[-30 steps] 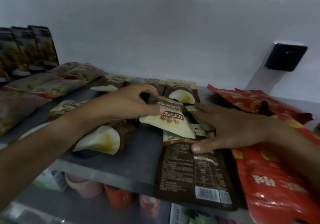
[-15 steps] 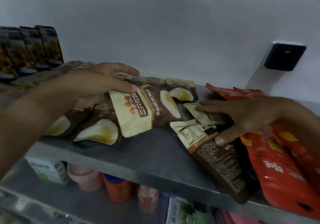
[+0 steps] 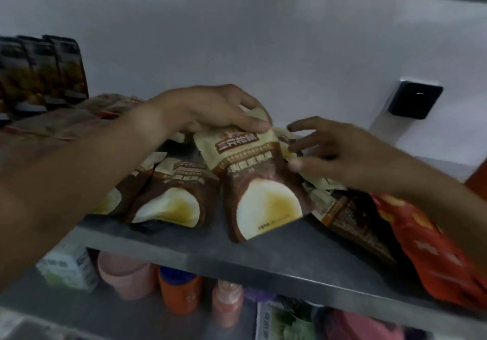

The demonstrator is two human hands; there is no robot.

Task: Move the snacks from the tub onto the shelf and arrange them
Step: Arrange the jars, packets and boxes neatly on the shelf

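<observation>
On the shelf (image 3: pixel 263 255) a snack pouch (image 3: pixel 253 181) lay at the middle — another pouch (image 3: pixel 171 197) just left of it, overlapping pouches (image 3: pixel 350 216) to its right, then a big bag (image 3: pixel 427 247) overhanging the right edge. Upright packets (image 3: pixel 42 73) stood far left at the back. Below — a box (image 3: pixel 68 268), a cup (image 3: pixel 123 276) and bottles (image 3: pixel 181 292) in a row.

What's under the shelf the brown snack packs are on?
Under the shelf stand a white box, a pink cup, an orange bottle and a small pink bottle. The shelf's edge hides whatever is farther back.
</observation>
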